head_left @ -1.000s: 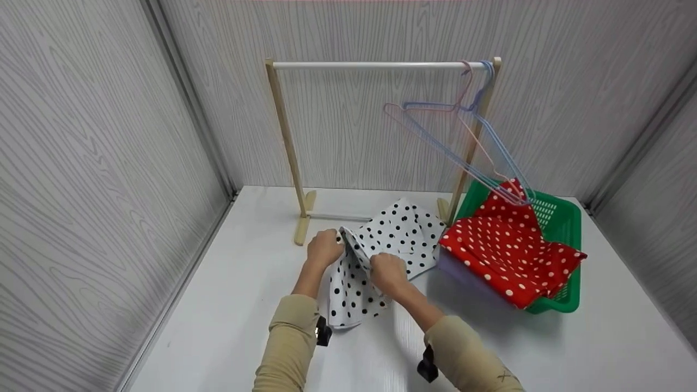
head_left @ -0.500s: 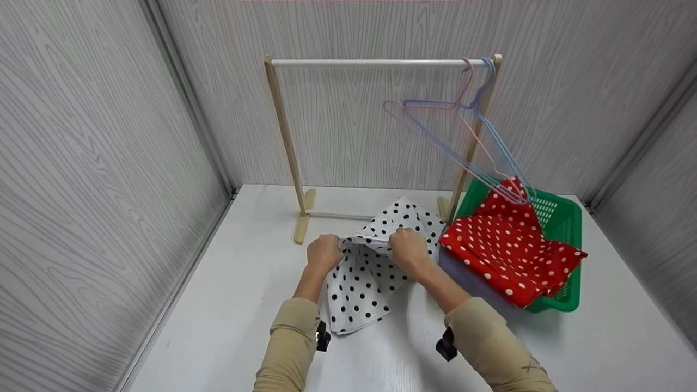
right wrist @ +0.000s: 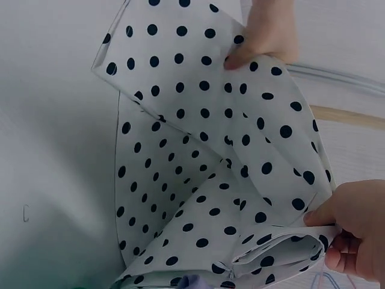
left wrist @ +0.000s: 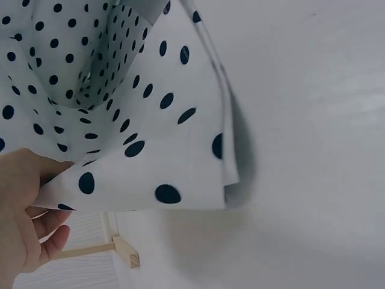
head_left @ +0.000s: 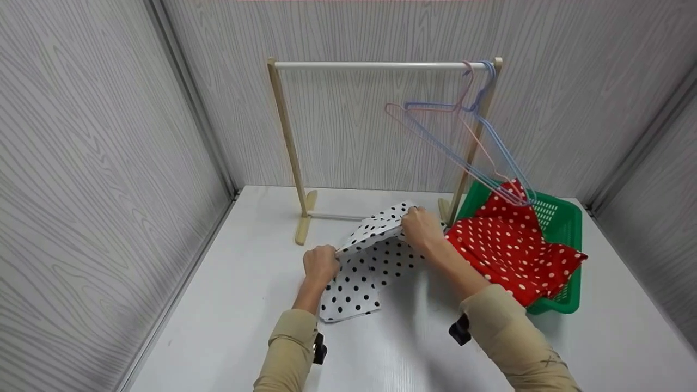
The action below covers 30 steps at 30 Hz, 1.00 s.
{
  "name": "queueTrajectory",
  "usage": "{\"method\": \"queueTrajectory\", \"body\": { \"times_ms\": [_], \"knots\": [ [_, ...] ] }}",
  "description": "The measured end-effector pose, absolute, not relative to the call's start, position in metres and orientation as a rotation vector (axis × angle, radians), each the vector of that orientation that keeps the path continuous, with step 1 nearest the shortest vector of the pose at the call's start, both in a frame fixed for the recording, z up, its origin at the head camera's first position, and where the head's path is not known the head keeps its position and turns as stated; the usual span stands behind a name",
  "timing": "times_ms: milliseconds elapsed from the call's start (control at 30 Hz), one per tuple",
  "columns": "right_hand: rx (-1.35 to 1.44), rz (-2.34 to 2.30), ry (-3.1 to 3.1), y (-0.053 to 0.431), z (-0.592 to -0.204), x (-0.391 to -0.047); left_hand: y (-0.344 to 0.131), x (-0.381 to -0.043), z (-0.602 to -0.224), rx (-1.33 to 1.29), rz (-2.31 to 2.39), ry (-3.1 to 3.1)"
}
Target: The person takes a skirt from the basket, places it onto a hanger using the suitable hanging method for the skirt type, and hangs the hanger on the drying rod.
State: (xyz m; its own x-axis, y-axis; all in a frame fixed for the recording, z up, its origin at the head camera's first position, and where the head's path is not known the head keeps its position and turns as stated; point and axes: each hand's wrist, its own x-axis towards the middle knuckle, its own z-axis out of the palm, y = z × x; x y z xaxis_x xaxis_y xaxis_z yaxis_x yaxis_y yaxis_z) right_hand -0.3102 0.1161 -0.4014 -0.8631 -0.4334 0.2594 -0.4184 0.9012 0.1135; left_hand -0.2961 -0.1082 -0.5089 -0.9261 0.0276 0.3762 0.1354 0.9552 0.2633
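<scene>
A white cloth with black polka dots (head_left: 351,288) is stretched between both hands, its lower part hanging toward the table. My left hand (head_left: 320,264) pinches the cloth's edge on the left, thumb on top in the left wrist view. Farther back and to the right, my right hand (head_left: 423,228) grips the same edge. In the right wrist view, the cloth folds into a loop beside the right hand (right wrist: 355,229), and the left hand (right wrist: 274,33) shows at the top. Folds hide part of the cloth's far side.
Behind the hands stands a rack with wooden posts and a white rail (head_left: 370,65). Pink and blue hangers (head_left: 468,109) hang at its right end. A green basket (head_left: 572,228) with a red, white-dotted cloth (head_left: 512,250) draped over it sits at the right.
The right hand has moved right and away, pulling the cloth's edge out wider. The left hand has come slightly nearer. The cloth's upper edge now runs taut between the hands.
</scene>
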Motion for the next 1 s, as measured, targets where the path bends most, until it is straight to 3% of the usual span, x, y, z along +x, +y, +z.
{"method": "queueTrajectory", "body": {
  "times_ms": [533,1000],
  "knots": [
    [0.622,-0.034,-2.632,0.169,-0.363,-0.321,-0.142,-0.298,-0.512,-0.099,-0.218,-2.627],
    [0.515,0.119,-2.823,0.191,-0.346,-0.325,-0.164,-0.325,-0.398,-0.124,-0.004,-2.48]
  ]
}}
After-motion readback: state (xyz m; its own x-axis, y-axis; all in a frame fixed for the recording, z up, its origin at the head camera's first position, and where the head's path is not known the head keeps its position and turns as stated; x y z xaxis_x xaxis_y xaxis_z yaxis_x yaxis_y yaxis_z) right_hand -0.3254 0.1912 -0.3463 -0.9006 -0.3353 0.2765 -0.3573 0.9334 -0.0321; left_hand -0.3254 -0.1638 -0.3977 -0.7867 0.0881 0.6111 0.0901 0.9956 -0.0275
